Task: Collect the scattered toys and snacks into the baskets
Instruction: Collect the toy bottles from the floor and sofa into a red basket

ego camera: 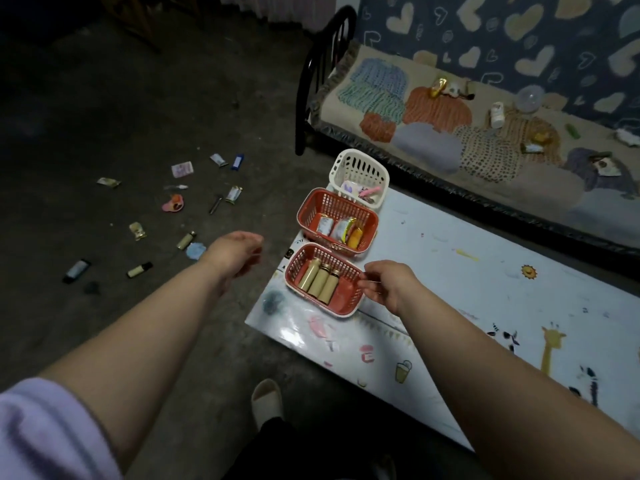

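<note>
Right hand (388,284) is on the near basket (341,301), fingertips curled over its right rim in what looks like a pinch, steadying it on the mat (485,289). Just inside that grip lie three bottles (318,280), side by side against the basket's left wall. Beyond the grip stands the middle basket (311,202), with packets (341,230) in it. Further out again is the white basket (356,164), with a few small bits inside.

Left hand (235,254) hangs over the bare floor on the far side of the basket from the grip, fingers loose and drooping, apparently holding nothing. It looks like the gap between one drop-off and the next pick-up.

Plenty remains. Well out past the left hand, the toys (175,203) and tubes (186,240) lie spread over the floor, apart from one another. More pieces sit on the sofa (433,140), well beyond the right hand.

Next move, by the look of it: the free left hand reaches out and down to the closest floor pieces, one tube being nearest. They are small and lie flat, so each calls for a fingertip pick. The person will likely need to lean or step, since most lie outside easy reach.
</note>
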### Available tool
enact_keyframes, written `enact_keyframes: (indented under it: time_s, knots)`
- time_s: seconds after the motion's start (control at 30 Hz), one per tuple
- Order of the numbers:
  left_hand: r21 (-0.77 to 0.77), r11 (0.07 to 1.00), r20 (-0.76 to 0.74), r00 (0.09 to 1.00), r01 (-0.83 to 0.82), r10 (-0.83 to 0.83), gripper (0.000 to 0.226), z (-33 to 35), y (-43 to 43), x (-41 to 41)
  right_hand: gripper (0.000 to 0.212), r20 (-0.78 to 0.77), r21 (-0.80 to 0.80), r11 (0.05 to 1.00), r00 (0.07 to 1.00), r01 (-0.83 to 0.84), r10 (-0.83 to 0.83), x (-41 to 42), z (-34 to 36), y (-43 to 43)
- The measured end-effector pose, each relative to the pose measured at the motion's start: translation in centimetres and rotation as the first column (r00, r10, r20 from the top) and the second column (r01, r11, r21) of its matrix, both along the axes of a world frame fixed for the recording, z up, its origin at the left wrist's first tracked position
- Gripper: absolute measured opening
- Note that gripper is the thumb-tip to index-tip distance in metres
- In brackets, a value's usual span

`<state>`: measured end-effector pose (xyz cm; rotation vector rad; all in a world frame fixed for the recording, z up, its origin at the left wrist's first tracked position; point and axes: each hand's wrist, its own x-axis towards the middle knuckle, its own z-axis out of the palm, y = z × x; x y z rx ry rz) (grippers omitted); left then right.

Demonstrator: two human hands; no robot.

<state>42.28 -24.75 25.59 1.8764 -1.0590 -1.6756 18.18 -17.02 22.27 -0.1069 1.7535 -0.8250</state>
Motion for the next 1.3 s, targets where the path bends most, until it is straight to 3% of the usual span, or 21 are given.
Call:
enact_keyframes:
  time_s: [0.23,0.33,0.5,0.67,0.83,0.87,0.93,1.0,1.17,1.3]
  knots:
    - [0.076,0.987,0.066,0.987,0.141,-0.146,0.020,-8.1,-4.6,-1.2,0.018,-0.016,0.130,0.991,1.000,0.025,-0.023,0.4,-6.7,-2.3]
    - [0.125,0.974,0.138,0.969,0.190,-0.207,0.011,-12.0,-5.0,-2.7,0.014,-0.026,0.207,0.978,1.000,0.015,-0.010,0.0,-9.5,-2.8]
    - [0.228,0.921,0.267,0.889,0.316,-0.372,0.052,-18.0,-6.0,-5.0,0.009,-0.021,0.284,0.959,1.000,0.016,-0.011,-1.2,-15.6,-4.0]
    - [0.235,0.938,0.198,0.932,0.254,-0.302,0.046,-22.7,-6.3,-6.3,0.019,-0.027,0.316,0.948,0.998,-0.038,0.049,-1.6,-20.1,-5.1]
    - [0.300,0.911,0.144,0.930,0.284,-0.337,0.083,-24.9,-6.6,-6.3,0.020,-0.019,0.339,0.940,0.999,-0.029,0.038,-2.1,-22.1,-5.7]
    - [0.304,0.914,0.157,0.932,0.268,-0.326,0.079,-24.6,-6.6,-6.2,0.016,-0.045,0.344,0.938,0.997,-0.036,0.054,-2.2,-22.1,-5.8]
    - [0.315,0.932,0.159,0.957,0.182,-0.241,0.048,-24.1,-6.7,-5.4,0.008,-0.080,0.345,0.934,0.989,-0.093,0.128,-1.8,-22.0,-6.6]
    - [0.315,0.943,0.175,0.970,0.109,-0.171,0.026,-23.9,-6.6,-4.0,0.010,-0.090,0.337,0.925,0.972,-0.174,0.216,-0.8,-21.2,-7.5]
    - [0.282,0.959,0.346,0.930,0.018,-0.119,0.030,-22.2,-7.1,1.5,0.040,-0.026,0.271,0.892,0.923,-0.363,0.383,2.9,-19.8,-10.5]
    - [0.238,0.971,0.459,0.884,-0.025,-0.090,0.030,-16.9,-8.1,6.2,0.010,0.010,0.161,0.887,0.899,-0.433,0.438,8.4,-14.4,-14.4]
